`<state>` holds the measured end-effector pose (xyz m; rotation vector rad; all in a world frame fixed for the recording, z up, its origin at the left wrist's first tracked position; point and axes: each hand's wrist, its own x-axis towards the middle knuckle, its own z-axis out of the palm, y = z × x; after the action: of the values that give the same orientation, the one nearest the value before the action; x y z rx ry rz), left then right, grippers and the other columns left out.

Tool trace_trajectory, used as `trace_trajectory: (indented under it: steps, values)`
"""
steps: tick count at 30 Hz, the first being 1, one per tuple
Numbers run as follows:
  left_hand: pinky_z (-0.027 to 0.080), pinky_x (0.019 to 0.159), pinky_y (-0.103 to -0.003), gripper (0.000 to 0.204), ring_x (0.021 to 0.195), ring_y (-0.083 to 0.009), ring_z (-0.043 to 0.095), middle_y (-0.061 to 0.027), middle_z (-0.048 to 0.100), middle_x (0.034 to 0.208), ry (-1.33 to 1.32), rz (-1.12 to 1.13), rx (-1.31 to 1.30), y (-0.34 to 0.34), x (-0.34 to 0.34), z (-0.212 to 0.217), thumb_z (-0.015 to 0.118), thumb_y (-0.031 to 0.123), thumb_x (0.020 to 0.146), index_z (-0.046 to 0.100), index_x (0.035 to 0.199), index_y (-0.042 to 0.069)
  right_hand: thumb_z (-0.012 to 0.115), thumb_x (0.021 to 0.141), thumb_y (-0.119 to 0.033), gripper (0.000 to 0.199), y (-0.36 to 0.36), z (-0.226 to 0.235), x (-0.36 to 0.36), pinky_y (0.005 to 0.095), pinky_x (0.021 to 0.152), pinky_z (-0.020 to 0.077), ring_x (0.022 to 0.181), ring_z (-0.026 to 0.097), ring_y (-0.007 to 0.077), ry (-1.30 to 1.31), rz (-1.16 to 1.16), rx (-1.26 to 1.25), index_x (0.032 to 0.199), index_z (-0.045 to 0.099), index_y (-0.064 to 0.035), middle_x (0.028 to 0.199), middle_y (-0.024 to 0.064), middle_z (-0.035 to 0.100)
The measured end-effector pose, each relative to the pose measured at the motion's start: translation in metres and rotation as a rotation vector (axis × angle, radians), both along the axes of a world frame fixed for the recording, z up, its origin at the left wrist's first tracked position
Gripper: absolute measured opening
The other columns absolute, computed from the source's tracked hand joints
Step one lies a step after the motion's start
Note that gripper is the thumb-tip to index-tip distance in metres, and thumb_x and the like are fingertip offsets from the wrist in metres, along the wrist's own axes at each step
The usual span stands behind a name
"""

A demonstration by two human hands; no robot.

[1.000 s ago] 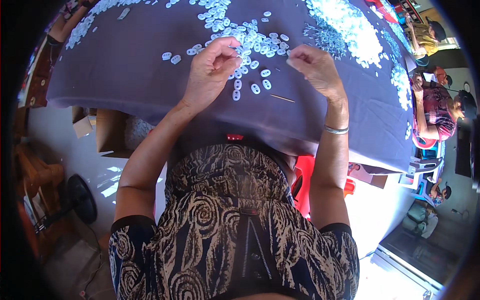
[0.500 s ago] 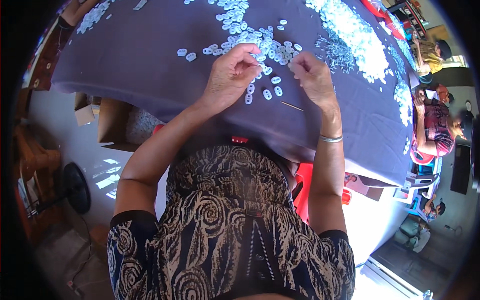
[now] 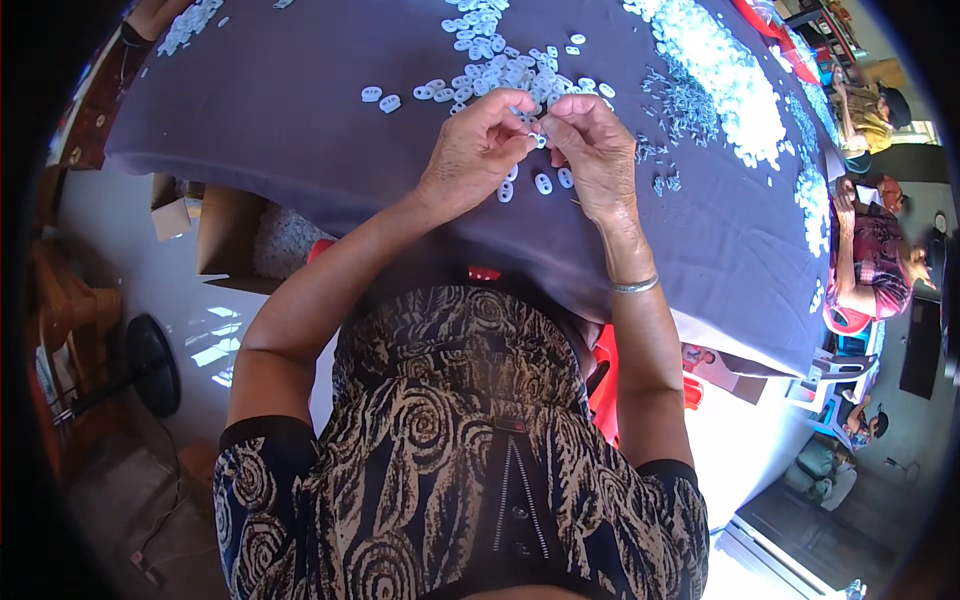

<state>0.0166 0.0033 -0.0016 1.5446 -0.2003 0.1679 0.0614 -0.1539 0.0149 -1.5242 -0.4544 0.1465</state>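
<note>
My left hand (image 3: pixel 475 160) is closed in a pinch on a small white oval piece with two holes (image 3: pixel 539 140), held just above the dark tablecloth. My right hand (image 3: pixel 600 160) meets it from the other side, thumb and fingers pressed together right against the piece. Whatever lies between the right fingertips is too small to make out. Beyond both hands spreads a loose heap of the same white oval pieces (image 3: pixel 500 75). A few more oval pieces (image 3: pixel 543 184) lie on the cloth below my fingers.
Small grey metal bits (image 3: pixel 685 105) lie scattered to the right, beside a large pile of whitish pieces (image 3: pixel 735 95). An open cardboard box (image 3: pixel 228 235) stands under the table's left side. Other people sit along the right; another person's arm (image 3: pixel 150 20) shows at the upper left.
My right hand has moved left from over the cloth to join my left hand at the oval piece. It now mostly covers the thin stick lying there. The left hand has hardly moved.
</note>
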Motion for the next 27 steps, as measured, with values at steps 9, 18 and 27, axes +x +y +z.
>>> trace_trajectory:
  steps: [9,18,27]
  values:
    - [0.044,0.063,-0.019,0.034,0.072,-0.0030,0.052,-0.0001,0.057,0.083,0.005,-0.011,0.003,-0.0003,0.0004,-0.0006,0.060,-0.004,0.084,0.050,0.117,0.003,0.060,0.087,-0.002,0.010,0.0007,0.0002,-0.0001,0.0183,0.053,0.0419,0.063,0.051,0.0035,0.009,-0.003,-0.009,0.096,0.057,-0.0062,0.081,0.0017,0.065]
    - [0.044,0.062,-0.019,0.034,0.072,-0.0032,0.052,-0.0001,0.058,0.081,0.015,0.020,0.022,-0.0022,0.0001,-0.0048,0.060,-0.004,0.084,0.050,0.115,0.003,0.061,0.087,-0.001,0.011,0.0002,-0.0034,-0.0002,0.0174,0.053,0.0420,0.064,0.052,0.0027,-0.082,-0.020,-0.073,0.096,0.057,-0.0056,0.080,-0.0007,0.064]
    - [0.044,0.061,-0.019,0.034,0.071,-0.0036,0.052,-0.0012,0.059,0.082,0.010,0.072,-0.027,-0.0061,-0.0005,-0.0072,0.060,-0.004,0.084,0.047,0.114,0.001,0.061,0.086,0.001,0.014,0.0088,-0.0069,-0.0029,0.0178,0.053,0.0436,0.063,0.053,0.0028,-0.201,-0.103,-0.075,0.097,0.055,-0.0046,0.076,-0.0001,0.063]
